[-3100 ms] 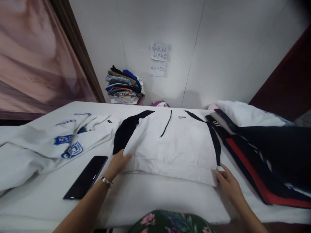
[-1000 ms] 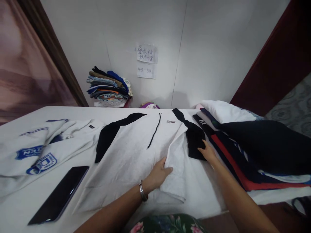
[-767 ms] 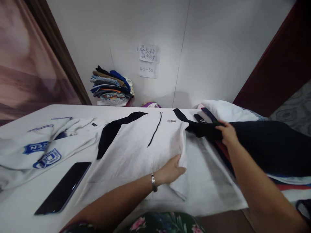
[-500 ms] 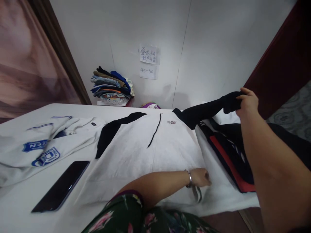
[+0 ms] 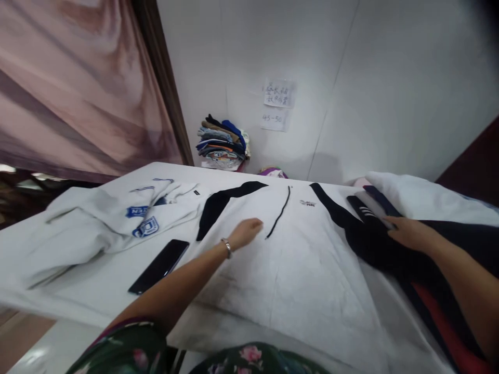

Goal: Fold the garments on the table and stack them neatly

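A white long-sleeved top point(image 5: 304, 270) with black sleeves lies spread in front of me, a short black strip down its upper middle and small print on the chest. My left hand point(image 5: 245, 234), a bracelet on its wrist, is over the top's left front. Its fingers are curled together with no cloth visible in them. My right hand point(image 5: 413, 234) has its fingers closed at the black sleeve point(image 5: 366, 241) on the right. That sleeve is bent down towards me and blurred. The other black sleeve point(image 5: 218, 202) runs along the top's left side.
A black phone point(image 5: 159, 267) and a rumpled white garment point(image 5: 105, 218) with blue badges lie left on the white table point(image 5: 97, 291). Dark and red clothes point(image 5: 440, 311) are at the right, with white cloth point(image 5: 413, 195) behind. A folded clothes stack point(image 5: 222, 143) stands by the wall.
My left hand has left the top's lower right edge and moved up and left. My right hand has lowered the raised sleeve to the right side. The view has turned left.
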`<act>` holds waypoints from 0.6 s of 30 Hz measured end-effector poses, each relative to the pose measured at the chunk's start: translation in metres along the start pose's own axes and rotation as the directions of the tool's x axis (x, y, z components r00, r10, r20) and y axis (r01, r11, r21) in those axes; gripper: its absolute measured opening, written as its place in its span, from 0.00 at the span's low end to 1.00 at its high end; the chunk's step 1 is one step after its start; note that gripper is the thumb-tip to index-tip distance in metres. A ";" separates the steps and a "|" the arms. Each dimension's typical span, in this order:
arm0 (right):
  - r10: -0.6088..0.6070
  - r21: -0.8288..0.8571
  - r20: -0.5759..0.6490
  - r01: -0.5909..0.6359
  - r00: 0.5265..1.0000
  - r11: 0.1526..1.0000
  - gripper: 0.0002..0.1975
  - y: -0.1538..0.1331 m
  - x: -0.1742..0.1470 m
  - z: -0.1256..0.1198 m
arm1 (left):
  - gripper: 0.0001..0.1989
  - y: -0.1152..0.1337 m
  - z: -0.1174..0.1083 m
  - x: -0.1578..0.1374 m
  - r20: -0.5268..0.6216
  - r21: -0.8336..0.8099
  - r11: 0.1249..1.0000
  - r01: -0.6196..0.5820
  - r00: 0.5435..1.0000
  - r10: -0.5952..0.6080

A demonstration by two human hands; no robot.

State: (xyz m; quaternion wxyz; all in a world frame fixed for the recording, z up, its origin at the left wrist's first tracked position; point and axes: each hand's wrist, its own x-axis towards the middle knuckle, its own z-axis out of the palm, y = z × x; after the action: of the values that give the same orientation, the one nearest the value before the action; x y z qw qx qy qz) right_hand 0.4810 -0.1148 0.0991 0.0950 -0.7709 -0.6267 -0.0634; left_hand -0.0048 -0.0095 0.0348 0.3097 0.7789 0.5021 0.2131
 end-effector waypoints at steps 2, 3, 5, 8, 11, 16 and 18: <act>-0.054 0.068 0.026 0.052 0.998 0.996 0.20 -0.018 -0.002 0.023 | 0.15 -0.029 -0.039 0.011 -0.183 0.153 0.985 0.074 0.982 -0.045; -0.079 0.136 0.049 0.071 0.996 0.988 0.21 -0.032 -0.003 0.033 | 0.15 -0.041 -0.053 0.016 -0.244 0.210 0.972 0.109 0.968 -0.055; -0.154 0.276 0.085 0.125 0.984 0.953 0.22 -0.064 -0.002 0.051 | 0.16 -0.056 -0.070 0.025 -0.292 0.263 0.953 0.153 0.954 -0.073; -0.238 0.403 0.150 0.160 0.960 0.901 0.21 -0.108 0.008 0.072 | 0.17 -0.067 -0.075 0.043 -0.314 0.343 0.923 0.176 0.947 -0.064; -0.204 0.446 0.178 0.106 0.963 0.889 0.20 -0.135 0.029 0.082 | 0.17 -0.071 -0.073 0.065 -0.294 0.404 0.900 0.162 0.955 -0.040; -0.018 0.437 0.160 -0.055 0.987 0.898 0.19 -0.150 0.080 0.087 | 0.19 -0.077 -0.075 0.111 -0.275 0.468 0.870 0.158 0.961 -0.027; 0.050 0.414 0.140 -0.105 0.989 0.904 0.19 -0.148 0.104 0.092 | 0.20 -0.079 -0.076 0.132 -0.274 0.479 0.862 0.167 0.961 -0.033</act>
State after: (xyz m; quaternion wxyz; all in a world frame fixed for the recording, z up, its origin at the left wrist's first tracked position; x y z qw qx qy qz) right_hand 0.3554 0.0345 0.0421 0.2211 -0.7592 -0.5991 0.1256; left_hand -0.0515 0.1558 0.0369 0.0417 0.7707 0.6157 0.1588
